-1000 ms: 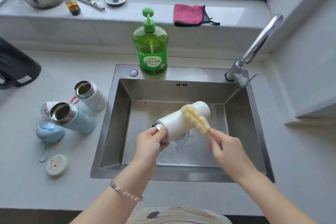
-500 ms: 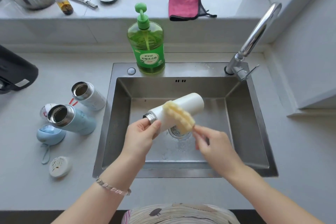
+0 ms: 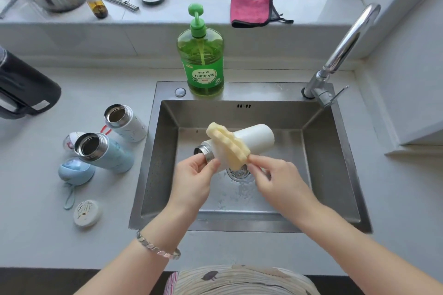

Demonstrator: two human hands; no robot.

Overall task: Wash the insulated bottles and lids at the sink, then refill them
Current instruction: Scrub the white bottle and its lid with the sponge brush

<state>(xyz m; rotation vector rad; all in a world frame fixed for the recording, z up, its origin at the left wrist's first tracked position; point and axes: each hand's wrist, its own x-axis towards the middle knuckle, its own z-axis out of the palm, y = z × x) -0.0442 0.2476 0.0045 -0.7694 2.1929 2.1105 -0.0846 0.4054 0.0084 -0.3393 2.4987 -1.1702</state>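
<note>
Now the left hand (image 3: 194, 179) grips the steel neck of a smooth white cylindrical insulated bottle (image 3: 256, 137), holding it tilted over the middle of the stainless steel sink (image 3: 330, 163), while the right hand (image 3: 278, 179) pinches one end of a pale yellow ridged sponge (image 3: 227, 143) that lies across the bottle's body. On the grey counter (image 3: 36, 223), near the sink's left edge, sit a lidless pale blue insulated bottle (image 3: 107, 153) and a lidless white patterned bottle (image 3: 129, 124), with a round blue looped lid (image 3: 75, 171) and a flat white round lid (image 3: 87, 212) nearer the counter's front edge
</note>
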